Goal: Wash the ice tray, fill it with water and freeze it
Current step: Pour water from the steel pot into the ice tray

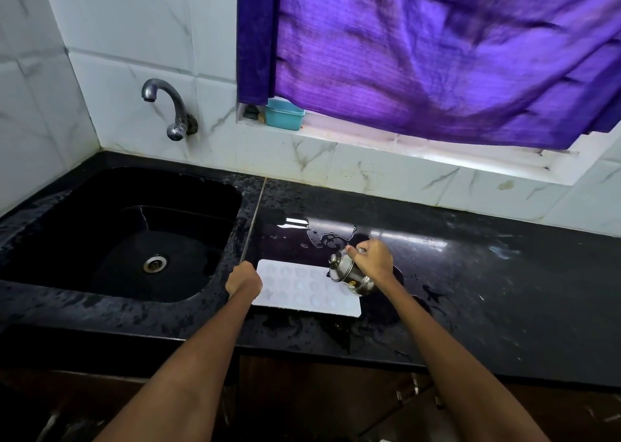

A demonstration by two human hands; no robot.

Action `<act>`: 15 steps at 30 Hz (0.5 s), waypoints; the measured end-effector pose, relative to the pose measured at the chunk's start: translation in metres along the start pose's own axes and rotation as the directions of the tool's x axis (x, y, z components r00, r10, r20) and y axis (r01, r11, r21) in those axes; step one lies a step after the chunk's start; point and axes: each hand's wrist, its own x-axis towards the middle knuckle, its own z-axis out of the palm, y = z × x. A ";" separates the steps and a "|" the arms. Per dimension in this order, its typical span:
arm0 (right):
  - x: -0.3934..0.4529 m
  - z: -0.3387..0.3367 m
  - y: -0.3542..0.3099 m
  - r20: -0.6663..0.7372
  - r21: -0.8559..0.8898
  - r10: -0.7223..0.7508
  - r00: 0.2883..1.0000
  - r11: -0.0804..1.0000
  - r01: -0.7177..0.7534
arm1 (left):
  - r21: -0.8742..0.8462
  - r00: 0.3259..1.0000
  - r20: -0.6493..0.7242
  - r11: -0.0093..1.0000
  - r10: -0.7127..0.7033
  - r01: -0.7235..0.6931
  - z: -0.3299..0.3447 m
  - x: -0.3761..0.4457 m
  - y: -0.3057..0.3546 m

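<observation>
A white ice tray [302,288] with several round cavities lies flat on the wet black counter [487,273], just right of the sink. My left hand [243,280] is closed on the tray's left edge. My right hand [373,260] grips a small steel lidded pot [347,273] and holds it tilted leftward over the tray's right end. I cannot make out a stream of water from the pot.
A black sink [134,236] with a metal drain sits to the left, under a wall tap [168,105]. Puddles lie on the counter behind the tray. A teal box [284,115] stands on the window sill beneath a purple curtain [437,55].
</observation>
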 end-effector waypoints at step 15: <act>0.008 0.000 -0.014 0.032 0.163 0.082 0.996 0.983 -0.086 | -0.021 1.000 0.003 1.000 -0.002 0.003 0.001 0.002 0.000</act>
